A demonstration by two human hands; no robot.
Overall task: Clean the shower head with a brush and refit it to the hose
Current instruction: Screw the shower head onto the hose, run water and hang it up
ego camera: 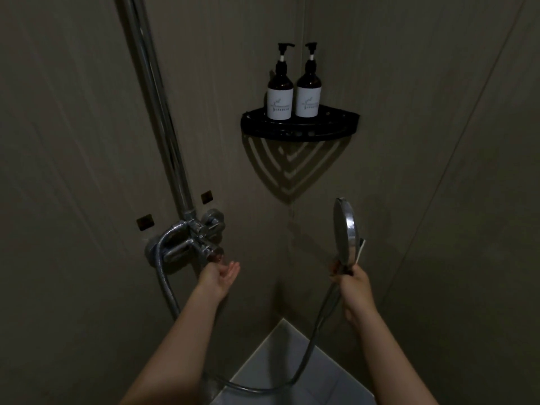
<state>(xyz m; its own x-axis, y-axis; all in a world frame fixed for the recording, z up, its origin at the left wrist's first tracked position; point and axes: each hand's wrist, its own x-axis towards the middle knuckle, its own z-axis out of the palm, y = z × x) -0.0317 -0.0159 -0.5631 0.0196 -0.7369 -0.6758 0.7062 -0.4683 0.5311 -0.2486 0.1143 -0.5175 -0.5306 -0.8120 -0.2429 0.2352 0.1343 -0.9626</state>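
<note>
My right hand grips the handle of a round chrome shower head, held upright with its face turned left. A thin pale brush pokes up behind the head from the same hand. A metal hose runs from the handle down in a loop and back up to the chrome mixer tap on the left wall. Just under the tap's handle, my left hand is palm up with relaxed fingers, holding nothing.
A chrome riser pipe climbs the left wall from the tap. A black corner shelf carries two brown pump bottles. White floor tiles show below between my arms. The room is dim.
</note>
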